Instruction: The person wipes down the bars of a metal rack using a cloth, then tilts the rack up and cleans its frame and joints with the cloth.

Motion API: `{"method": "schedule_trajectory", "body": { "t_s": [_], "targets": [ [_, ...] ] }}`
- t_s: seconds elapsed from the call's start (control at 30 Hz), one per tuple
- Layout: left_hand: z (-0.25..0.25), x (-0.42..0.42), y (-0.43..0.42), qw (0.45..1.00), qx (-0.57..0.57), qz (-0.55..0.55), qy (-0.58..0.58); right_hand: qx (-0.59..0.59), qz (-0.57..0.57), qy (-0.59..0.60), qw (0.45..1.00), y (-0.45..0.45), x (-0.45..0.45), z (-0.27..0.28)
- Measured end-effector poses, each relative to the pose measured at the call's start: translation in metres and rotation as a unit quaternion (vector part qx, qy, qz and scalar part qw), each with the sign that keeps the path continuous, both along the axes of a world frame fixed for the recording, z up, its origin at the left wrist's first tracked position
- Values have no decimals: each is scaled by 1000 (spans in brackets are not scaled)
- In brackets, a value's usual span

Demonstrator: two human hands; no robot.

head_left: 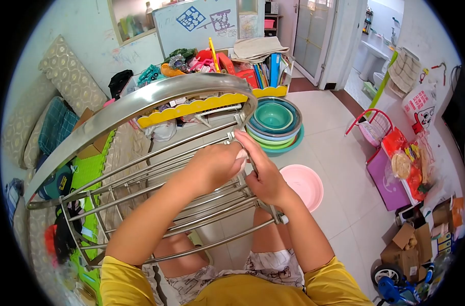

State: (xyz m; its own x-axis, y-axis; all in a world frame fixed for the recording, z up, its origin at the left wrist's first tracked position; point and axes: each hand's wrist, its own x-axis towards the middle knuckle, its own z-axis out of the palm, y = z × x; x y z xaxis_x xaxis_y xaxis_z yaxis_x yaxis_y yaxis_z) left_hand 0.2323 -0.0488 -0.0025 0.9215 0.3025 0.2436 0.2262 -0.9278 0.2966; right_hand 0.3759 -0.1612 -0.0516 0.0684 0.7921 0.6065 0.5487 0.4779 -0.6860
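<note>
A stainless steel rack (202, 204) with several parallel bars and a broad curved metal band (140, 89) lies tilted across my lap. My left hand (214, 166) is closed at the rack's right end, with a bit of something whitish, perhaps cloth, showing at its fingertips. What else those fingers hold is hidden. Next to it, my right hand (263, 176) wraps round the rack's end frame, thumb towards the bars. A white end cap (283, 219) shows on the frame's lower corner.
Nested basins (274, 115) stand on the floor beyond the rack, and a pink basin (302, 187) sits to the right. Toys and books fill a yellow-edged shelf (191, 109). Bags, cardboard boxes (406, 250) and a small blue-framed bike (395, 285) line the right side; a sofa is left.
</note>
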Motion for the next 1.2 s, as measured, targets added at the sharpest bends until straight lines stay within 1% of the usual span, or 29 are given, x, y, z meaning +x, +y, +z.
{"method": "schedule_trajectory", "body": {
  "t_s": [0.07,0.1,0.17,0.2,0.27,0.3,0.37,0.5,0.57,0.67,0.8,0.9,0.97,1.0,1.07,1.1,1.17,1.2],
  "targets": [
    [-2,1,-2,998,48,0,-38,13,-2,-9,1000,0,1,0],
    [-4,3,-2,998,47,-1,-38,12,-2,-9,1000,1,1,0],
    [-8,7,-3,990,109,-8,-84,31,-10,-20,999,3,1,-1],
    [-10,8,-4,991,109,-7,-83,31,-8,-20,999,3,1,-1],
    [-12,10,-5,976,195,-6,-96,-9,10,37,999,1,-1,2],
    [-15,11,-6,976,195,-4,-96,-9,12,37,999,2,-1,2],
    [-22,14,-6,952,277,4,-128,-19,15,59,998,3,-2,2],
    [-22,15,-5,940,308,12,-147,-18,10,45,999,8,1,0],
    [-21,15,-6,930,346,34,-118,-23,5,42,999,7,1,1],
    [-20,15,-5,929,354,23,-104,0,-1,15,1000,8,3,-2],
    [-21,10,-5,930,350,19,-109,-5,3,22,1000,5,0,2],
    [-25,11,-5,935,331,27,-124,-20,14,50,998,3,0,2],
    [-27,12,-3,957,258,23,-130,3,17,37,999,5,2,-1],
    [-25,13,-3,957,257,22,-130,3,16,37,999,5,2,-1],
    [-20,13,-1,973,201,14,-116,6,18,44,999,6,0,-1],
    [-21,12,-3,973,200,15,-116,6,19,44,999,6,0,-1],
    [-21,11,-6,986,65,30,-147,1,17,45,999,6,0,-2],
    [-15,10,-8,987,65,30,-147,1,17,45,999,7,0,-3]
  ]
}}
